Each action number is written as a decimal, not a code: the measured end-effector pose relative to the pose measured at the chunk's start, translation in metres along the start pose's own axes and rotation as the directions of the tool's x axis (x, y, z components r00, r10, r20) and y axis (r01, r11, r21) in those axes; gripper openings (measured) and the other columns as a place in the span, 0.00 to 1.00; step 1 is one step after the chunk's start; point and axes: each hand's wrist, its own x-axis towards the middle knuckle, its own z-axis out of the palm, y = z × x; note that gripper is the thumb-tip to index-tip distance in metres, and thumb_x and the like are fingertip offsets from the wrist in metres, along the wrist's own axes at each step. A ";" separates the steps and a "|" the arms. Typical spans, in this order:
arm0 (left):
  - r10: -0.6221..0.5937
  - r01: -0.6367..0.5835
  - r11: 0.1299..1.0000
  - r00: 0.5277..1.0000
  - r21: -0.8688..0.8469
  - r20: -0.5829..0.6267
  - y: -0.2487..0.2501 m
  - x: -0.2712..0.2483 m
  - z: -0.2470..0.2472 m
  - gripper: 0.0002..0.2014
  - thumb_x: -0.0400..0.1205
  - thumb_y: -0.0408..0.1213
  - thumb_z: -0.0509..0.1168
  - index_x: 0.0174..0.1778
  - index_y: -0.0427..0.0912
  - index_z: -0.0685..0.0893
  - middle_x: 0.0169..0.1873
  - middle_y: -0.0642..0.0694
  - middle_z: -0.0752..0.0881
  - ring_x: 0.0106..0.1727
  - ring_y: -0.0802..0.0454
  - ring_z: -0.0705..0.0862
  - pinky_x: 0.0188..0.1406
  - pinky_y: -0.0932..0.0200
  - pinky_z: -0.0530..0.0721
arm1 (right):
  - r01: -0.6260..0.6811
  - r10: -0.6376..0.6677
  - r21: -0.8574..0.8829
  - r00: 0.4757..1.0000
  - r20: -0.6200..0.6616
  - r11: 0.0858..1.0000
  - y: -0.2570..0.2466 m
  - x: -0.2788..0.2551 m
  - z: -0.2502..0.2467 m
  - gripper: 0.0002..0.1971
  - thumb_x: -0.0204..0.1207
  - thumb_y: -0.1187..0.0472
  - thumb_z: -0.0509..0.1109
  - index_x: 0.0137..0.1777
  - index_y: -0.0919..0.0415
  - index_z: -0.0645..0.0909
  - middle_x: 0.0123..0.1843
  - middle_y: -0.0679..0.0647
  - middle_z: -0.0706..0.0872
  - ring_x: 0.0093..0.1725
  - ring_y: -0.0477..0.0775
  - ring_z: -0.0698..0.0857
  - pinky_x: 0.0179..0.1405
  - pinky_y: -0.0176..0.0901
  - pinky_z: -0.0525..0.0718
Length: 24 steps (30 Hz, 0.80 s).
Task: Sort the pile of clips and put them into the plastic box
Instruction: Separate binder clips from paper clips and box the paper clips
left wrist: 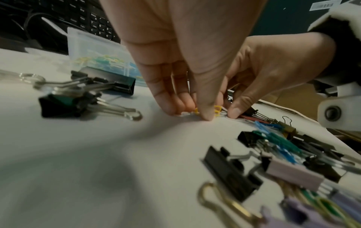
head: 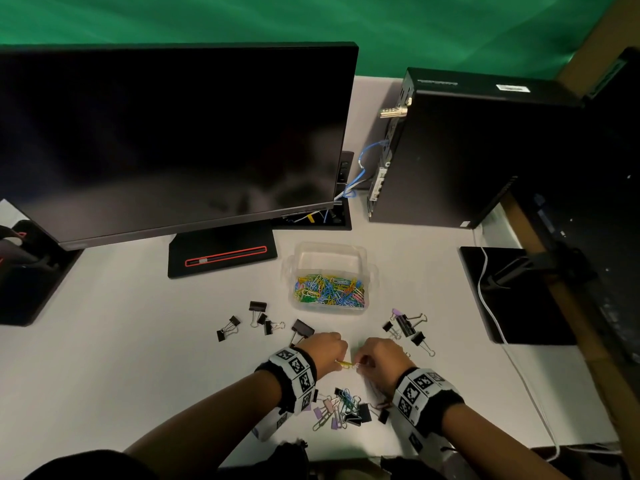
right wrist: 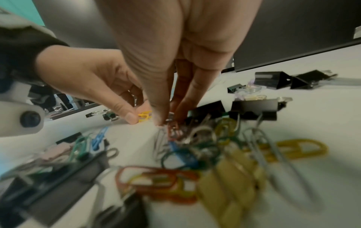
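Yellow wire shows between your two hands at lower centre of the head view: your left hand (head: 327,351) pinches a yellow paper clip (head: 344,364) low over the desk (head: 138,341), while your right hand (head: 381,356) has its fingers (right wrist: 183,108) closed on metal clips at the edge of the pile (head: 346,407), which lies below your wrists. It looks as if the clip is snagged, so hold the pile side steady and slide the yellow one free sideways. The plastic box (head: 372,271), already holding coloured paper clips, sits just above your hands; carry the clip there.
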 end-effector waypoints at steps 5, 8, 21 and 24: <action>0.010 -0.022 0.980 0.998 0.197 0.062 0.004 0.006 0.004 0.15 0.83 0.28 0.56 0.63 0.26 0.74 0.62 0.28 0.76 0.63 0.30 0.78 0.61 0.39 0.75 | 0.001 -0.001 -0.004 0.999 0.046 1.000 0.000 0.005 -0.011 0.10 0.70 0.67 0.67 0.50 0.60 0.86 0.54 0.58 0.87 0.54 0.57 0.84 0.50 0.35 0.74; -0.038 0.019 0.978 0.996 0.208 0.086 0.003 0.007 0.004 0.16 0.82 0.27 0.55 0.65 0.25 0.72 0.63 0.27 0.76 0.64 0.29 0.77 0.62 0.38 0.76 | 0.007 -0.004 -0.028 0.994 0.109 1.000 -0.003 0.007 -0.013 0.10 0.70 0.68 0.64 0.49 0.63 0.84 0.55 0.61 0.85 0.54 0.59 0.83 0.51 0.39 0.77; -0.089 0.069 0.968 0.993 0.240 0.072 0.001 0.006 0.000 0.16 0.79 0.23 0.56 0.63 0.25 0.73 0.61 0.27 0.78 0.61 0.29 0.80 0.57 0.38 0.80 | -0.027 0.025 0.063 0.999 0.029 0.998 0.006 0.010 -0.026 0.06 0.69 0.67 0.71 0.39 0.54 0.80 0.37 0.46 0.84 0.42 0.49 0.83 0.37 0.25 0.73; -0.117 0.101 0.972 0.991 0.213 0.066 -0.001 0.005 -0.004 0.16 0.79 0.23 0.55 0.63 0.26 0.74 0.62 0.28 0.78 0.62 0.30 0.80 0.57 0.41 0.80 | -0.045 0.043 0.106 0.999 0.025 0.993 0.009 0.007 -0.028 0.11 0.67 0.66 0.73 0.34 0.49 0.76 0.31 0.37 0.77 0.37 0.44 0.79 0.30 0.18 0.70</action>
